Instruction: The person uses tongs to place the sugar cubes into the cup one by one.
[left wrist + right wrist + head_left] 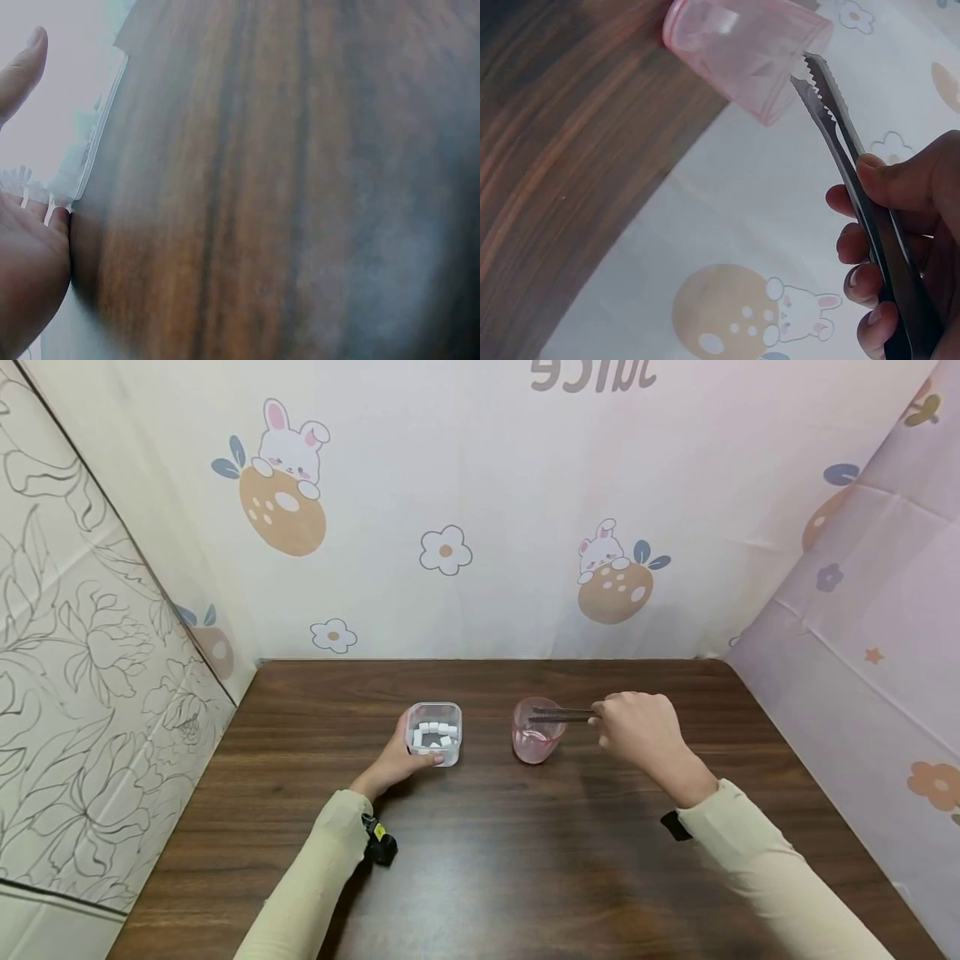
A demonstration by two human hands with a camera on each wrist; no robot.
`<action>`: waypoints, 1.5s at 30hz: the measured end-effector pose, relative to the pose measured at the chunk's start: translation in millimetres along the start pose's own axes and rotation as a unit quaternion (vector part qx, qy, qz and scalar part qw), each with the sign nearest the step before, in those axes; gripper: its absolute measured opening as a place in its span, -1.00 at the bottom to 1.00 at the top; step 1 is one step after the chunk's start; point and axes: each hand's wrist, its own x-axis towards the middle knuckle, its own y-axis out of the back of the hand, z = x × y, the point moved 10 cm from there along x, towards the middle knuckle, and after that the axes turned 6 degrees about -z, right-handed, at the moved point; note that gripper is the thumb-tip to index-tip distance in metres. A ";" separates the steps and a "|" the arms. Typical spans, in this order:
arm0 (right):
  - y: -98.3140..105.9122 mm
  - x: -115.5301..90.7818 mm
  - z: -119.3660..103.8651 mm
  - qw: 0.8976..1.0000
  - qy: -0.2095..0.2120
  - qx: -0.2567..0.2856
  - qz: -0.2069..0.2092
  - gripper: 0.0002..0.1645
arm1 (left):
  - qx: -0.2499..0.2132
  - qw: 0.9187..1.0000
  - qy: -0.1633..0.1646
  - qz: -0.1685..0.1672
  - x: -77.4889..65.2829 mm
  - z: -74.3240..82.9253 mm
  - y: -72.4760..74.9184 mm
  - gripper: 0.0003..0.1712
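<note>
My left hand (392, 763) holds a clear square plastic container (457, 717) on the table, thumb on its near side. Several small white cubes (433, 727) lie inside it. To its right stands a translucent pink cup (533, 750), upright. With fingers and thumb curled round them, my right hand (641, 727) grips metal tongs (572, 715), whose tips are over the cup's mouth. Seen from the right wrist, the toothed tips of the tongs (866, 202) are slightly apart at the cup's rim, nothing between them. The left wrist view catches only an edge of the container (88, 157).
A dark brown wooden table (510, 877) lies under everything. Behind it hangs a pale cloth (510, 610) printed with rabbits and flowers. A flower-patterned panel (90, 635) borders the left side, and more printed cloth (885, 710) the right.
</note>
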 end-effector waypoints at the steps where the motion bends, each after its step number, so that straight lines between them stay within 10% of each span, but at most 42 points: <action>1: 2.1 0.0 -1.5 1.000 0.003 -0.001 0.007 -0.64 | 0.001 1.000 0.003 0.000 0.0 -0.3 0.1 0.15; 33: 1.2 42.5 -78.1 0.996 0.078 0.014 0.040 -0.97 | -0.015 1.000 -0.017 0.018 12.6 -28.7 5.0 0.19; 45: -22.8 67.5 -107.5 0.996 0.080 0.019 -0.017 -0.59 | -0.018 0.999 -0.032 0.026 14.7 -32.2 6.6 0.18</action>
